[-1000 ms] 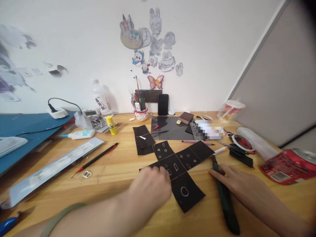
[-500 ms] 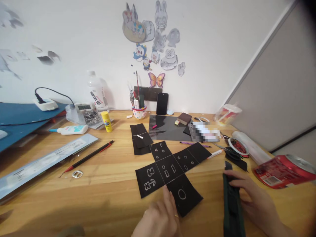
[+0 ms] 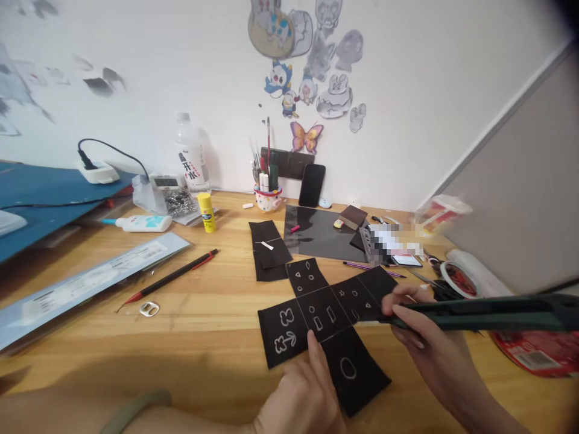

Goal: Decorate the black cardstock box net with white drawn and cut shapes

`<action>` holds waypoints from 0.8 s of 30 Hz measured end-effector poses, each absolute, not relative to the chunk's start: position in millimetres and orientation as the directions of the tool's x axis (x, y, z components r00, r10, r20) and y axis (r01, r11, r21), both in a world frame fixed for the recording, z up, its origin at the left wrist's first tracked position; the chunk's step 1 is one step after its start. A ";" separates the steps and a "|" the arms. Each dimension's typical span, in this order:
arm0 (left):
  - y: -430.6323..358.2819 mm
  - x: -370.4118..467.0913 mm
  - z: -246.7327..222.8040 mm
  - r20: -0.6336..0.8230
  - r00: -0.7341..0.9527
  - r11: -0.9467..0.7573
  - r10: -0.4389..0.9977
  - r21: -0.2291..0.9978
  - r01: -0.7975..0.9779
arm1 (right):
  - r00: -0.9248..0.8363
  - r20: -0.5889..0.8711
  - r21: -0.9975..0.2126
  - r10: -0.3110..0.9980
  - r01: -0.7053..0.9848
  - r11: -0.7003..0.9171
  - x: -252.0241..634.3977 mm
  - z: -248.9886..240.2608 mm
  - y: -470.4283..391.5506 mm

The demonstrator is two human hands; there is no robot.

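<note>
Left hand [image 3: 303, 395] pins the cross-shaped black paper cutout [image 3: 323, 313] with 1 extended fingertip. Right hand [image 3: 420, 337] has its fingers pinched around a long dark-green ruler [image 3: 479, 313], held level above the wooden desk [image 3: 203, 325].

Counted: two hands, left hand [image 3: 301, 401], right hand [image 3: 427, 346]. One dark green tool [image 3: 488, 313]. One cross-shaped black sheet [image 3: 323, 319]. One water bottle [image 3: 190, 160]. One glue stick [image 3: 207, 213]. One phone [image 3: 312, 185].

a home craft desk: a wooden table [image 3: 203, 325] against a white wall with cartoon stickers [image 3: 307, 60], a brush cup [image 3: 268, 196], glue stick [image 3: 207, 212] and water bottle [image 3: 190, 157].
</note>
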State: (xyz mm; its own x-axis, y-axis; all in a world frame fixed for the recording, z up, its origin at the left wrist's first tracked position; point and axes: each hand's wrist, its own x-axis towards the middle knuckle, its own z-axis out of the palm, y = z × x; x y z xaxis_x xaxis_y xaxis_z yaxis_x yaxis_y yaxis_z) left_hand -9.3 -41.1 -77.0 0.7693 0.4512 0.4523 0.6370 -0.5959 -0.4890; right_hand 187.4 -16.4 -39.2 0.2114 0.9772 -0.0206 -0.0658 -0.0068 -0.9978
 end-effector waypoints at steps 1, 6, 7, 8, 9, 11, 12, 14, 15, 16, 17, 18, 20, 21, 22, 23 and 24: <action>-40.5 -9.7 -77.8 0.452 0.772 -0.595 0.447 -0.494 0.634 | 0.160 0.000 -1.000 0.987 -0.007 0.001 183.5 -41.4 -12.5; -32.4 -8.4 -76.4 0.510 0.764 -0.610 0.395 -0.476 0.633 | -0.031 0.124 -0.929 0.992 0.348 0.127 166.3 -46.9 2.9; -30.7 -7.8 -76.1 0.520 0.758 -0.616 0.393 -0.464 0.637 | -0.050 0.118 -0.918 0.992 0.374 0.128 163.6 -47.6 4.2; -29.3 -7.2 -76.1 0.525 0.756 -0.623 0.391 -0.454 0.637 | -0.059 0.089 -0.918 0.994 0.382 0.105 161.4 -48.4 4.9; -28.2 -6.8 -76.4 0.523 0.758 -0.631 0.390 -0.448 0.634 | -0.057 0.050 -0.924 0.997 0.376 0.068 159.9 -49.5 5.2; -27.0 -6.6 -77.5 0.519 0.771 -0.633 0.369 -0.467 0.618 | -0.044 -0.024 -0.934 0.999 0.358 -0.007 158.9 -52.2 5.2; -26.6 -6.8 -78.3 0.518 0.777 -0.628 0.359 -0.481 0.611 | -0.044 -0.044 -0.935 0.998 0.355 -0.025 159.1 -53.4 5.3; -25.8 -7.8 -79.6 0.517 0.785 -0.615 0.341 -0.508 0.602 | -0.049 -0.050 -0.926 0.998 0.376 -0.028 159.4 -54.7 5.9; -25.3 -8.4 -80.0 0.514 0.789 -0.614 0.337 -0.516 0.598 | -0.043 -0.044 -0.913 0.998 0.407 -0.023 159.0 -54.5 6.3; -24.6 -8.9 -80.4 0.510 0.792 -0.618 0.336 -0.515 0.594 | -0.030 -0.035 -0.892 0.999 0.452 -0.017 158.1 -53.9 6.7; -23.7 -9.2 -80.6 0.505 0.795 -0.627 0.337 -0.510 0.589 | -0.013 -0.017 -0.864 1.000 0.504 -0.009 156.6 -52.7 7.0; -22.6 -9.4 -80.9 0.503 0.796 -0.635 0.337 -0.503 0.587 | -0.002 0.008 -0.833 1.000 0.554 0.008 154.6 -51.3 7.3; -20.1 -9.2 -81.5 0.506 0.793 -0.644 0.340 -0.488 0.588 | 0.008 0.074 -0.778 0.997 0.627 0.053 150.6 -48.4 7.3; -18.9 -8.9 -82.0 0.510 0.791 -0.643 0.338 -0.488 0.590 | 0.012 0.101 -0.763 0.995 0.643 0.070 149.1 -47.5 7.2; -17.9 -8.7 -82.6 0.510 0.792 -0.639 0.336 -0.493 0.590 | 0.018 0.116 -0.760 0.993 0.645 0.077 148.6 -47.1 7.1; -17.0 -8.6 -83.2 0.504 0.796 -0.638 0.335 -0.501 0.585 | 0.025 0.115 -0.766 0.993 0.639 0.073 149.1 -47.5 7.1; -16.4 -8.5 -83.8 0.494 0.803 -0.639 0.333 -0.509 0.577 | 0.031 0.102 -0.778 0.994 0.625 0.060 150.7 -48.6 7.3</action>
